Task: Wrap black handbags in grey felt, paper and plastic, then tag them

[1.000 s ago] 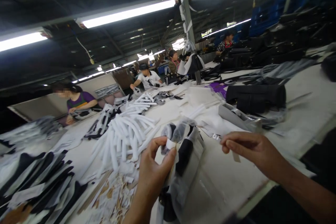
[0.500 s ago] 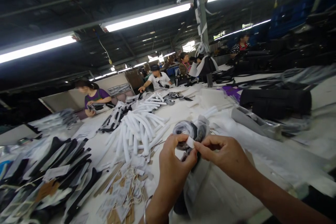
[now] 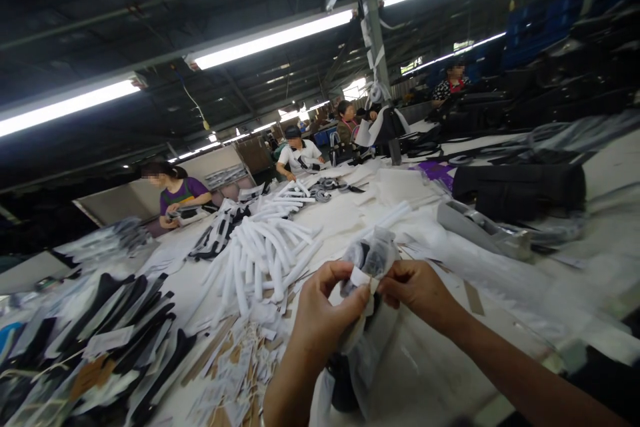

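Observation:
A small white paper label (image 3: 360, 276) is pinched between the thumb and index finger of my left hand (image 3: 320, 313). Just to its right, my right hand (image 3: 420, 290) is closed in a pinch; its fingertips touch the edge of a dark bundle in clear plastic (image 3: 377, 253), and what exactly they grip is hidden. The bundle stands behind both hands, its lower part partly covered by them. Below, clear plastic wrap and a black piece (image 3: 344, 383) hang or lie under my left wrist.
White foam tubes (image 3: 260, 243) are heaped on the white table ahead. Plastic-wrapped black pieces (image 3: 115, 333) lie at left, with tags on strings (image 3: 233, 373) nearer. A black roll (image 3: 520, 193) and plastic sheeting are at right. Co-workers (image 3: 183, 197) sit across the table.
My right fingers have left the label's edge and moved slightly right, against the wrapped bundle. The label stays in my left hand, now in front of the bundle. A co-worker in white has drawn an arm in.

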